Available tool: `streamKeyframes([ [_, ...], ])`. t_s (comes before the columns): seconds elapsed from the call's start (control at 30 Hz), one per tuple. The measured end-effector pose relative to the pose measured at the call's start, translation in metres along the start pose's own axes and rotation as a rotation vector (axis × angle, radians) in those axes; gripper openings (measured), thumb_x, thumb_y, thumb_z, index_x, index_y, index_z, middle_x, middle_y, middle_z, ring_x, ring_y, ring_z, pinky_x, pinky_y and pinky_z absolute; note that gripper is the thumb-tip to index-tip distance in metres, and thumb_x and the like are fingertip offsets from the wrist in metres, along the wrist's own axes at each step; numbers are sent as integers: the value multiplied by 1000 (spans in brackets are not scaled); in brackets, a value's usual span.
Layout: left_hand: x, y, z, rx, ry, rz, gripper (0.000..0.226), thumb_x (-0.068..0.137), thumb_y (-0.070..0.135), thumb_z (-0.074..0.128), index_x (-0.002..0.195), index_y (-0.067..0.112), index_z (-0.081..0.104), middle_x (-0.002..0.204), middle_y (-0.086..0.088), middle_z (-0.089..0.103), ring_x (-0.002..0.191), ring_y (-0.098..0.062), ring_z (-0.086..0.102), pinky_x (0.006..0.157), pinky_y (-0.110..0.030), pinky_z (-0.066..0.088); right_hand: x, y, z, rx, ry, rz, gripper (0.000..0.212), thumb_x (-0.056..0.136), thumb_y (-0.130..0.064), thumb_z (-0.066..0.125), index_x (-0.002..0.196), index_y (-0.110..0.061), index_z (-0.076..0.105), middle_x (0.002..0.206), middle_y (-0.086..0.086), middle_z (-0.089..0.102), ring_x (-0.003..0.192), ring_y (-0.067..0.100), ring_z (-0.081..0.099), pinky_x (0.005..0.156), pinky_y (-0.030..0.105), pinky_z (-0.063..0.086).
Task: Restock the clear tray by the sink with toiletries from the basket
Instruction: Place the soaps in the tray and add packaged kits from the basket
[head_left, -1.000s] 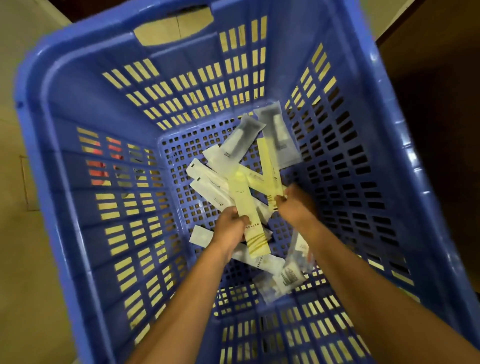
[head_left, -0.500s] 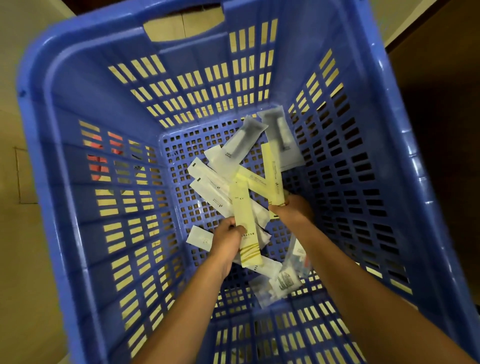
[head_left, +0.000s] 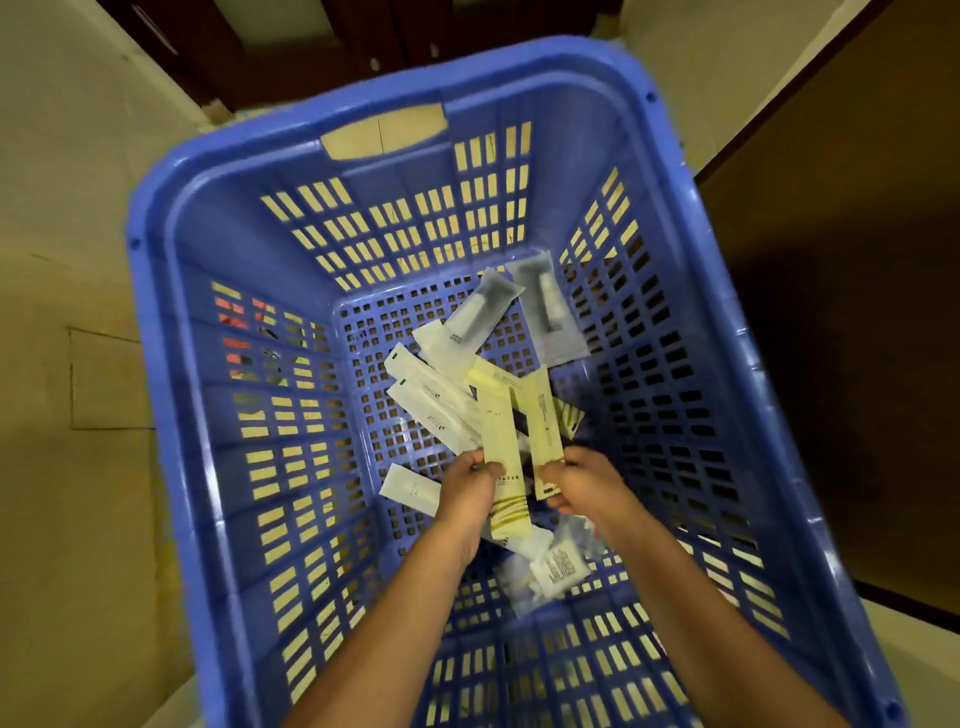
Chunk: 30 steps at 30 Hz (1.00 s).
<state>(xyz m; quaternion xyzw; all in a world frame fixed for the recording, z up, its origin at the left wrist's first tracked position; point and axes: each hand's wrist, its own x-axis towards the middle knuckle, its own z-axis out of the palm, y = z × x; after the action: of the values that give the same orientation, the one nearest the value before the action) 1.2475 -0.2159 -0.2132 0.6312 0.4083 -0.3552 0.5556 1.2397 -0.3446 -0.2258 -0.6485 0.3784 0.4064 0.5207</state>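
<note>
Beige floor tiles (head_left: 62, 364) lie at the far left. Beside them stands the blue slotted basket (head_left: 166, 364), which fills most of the view, and all the toiletries are loose on its perforated bottom. Toward the left of the heap, several long white sachets (head_left: 431, 410) lie slanted and overlapping. One more white sachet (head_left: 408, 486) pokes out from under the left hand (head_left: 467, 488). That hand has its fingers curled round a pale yellow sachet (head_left: 501, 441), held roughly upright with its gold-striped end below the palm. Just beside it, and not touching it, the right hand (head_left: 582, 483) pinches the lower end of a second yellow sachet (head_left: 543, 421). A third yellow sachet (head_left: 493, 376) lies crosswise beneath these two. Beyond them, toward the far wall, two grey translucent packets (head_left: 545, 306) rest side by side, each with a dark item inside. Under the right wrist sit crinkled clear packets (head_left: 558, 566), one with a black-printed label. A dark wooden panel (head_left: 857, 364) stands to the right of the basket.
</note>
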Motion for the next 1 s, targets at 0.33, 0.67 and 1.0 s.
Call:
streamKeyframes([
  [0.33, -95, 31, -17, 55, 5, 109, 20, 92, 6, 52, 78, 19, 48, 86, -4, 57, 73, -14, 54, 67, -31, 48, -102, -21, -9, -122, 44, -464, 41, 76, 6, 53, 62, -19, 24, 65, 10, 32, 65, 26, 41, 66, 39, 42],
  [0.67, -207, 76, -46, -165, -132, 298, 3, 95, 15, 52, 93, 16, 55, 82, -2, 61, 60, -12, 62, 56, -25, 54, -202, -40, -11, -598, 246, -1167, 32, 80, -16, 51, 75, -31, 22, 116, 1, 50, 84, 8, 50, 63, 18, 33],
  [1.0, -285, 90, -83, -76, -430, 547, 19, 92, 4, 54, 110, 11, 56, 78, 3, 71, 60, -5, 64, 48, -18, 46, -310, -50, 4, -582, 359, -1237, 19, 82, -34, 49, 72, -32, 34, 131, -13, 45, 118, 7, 45, 92, 22, 39],
])
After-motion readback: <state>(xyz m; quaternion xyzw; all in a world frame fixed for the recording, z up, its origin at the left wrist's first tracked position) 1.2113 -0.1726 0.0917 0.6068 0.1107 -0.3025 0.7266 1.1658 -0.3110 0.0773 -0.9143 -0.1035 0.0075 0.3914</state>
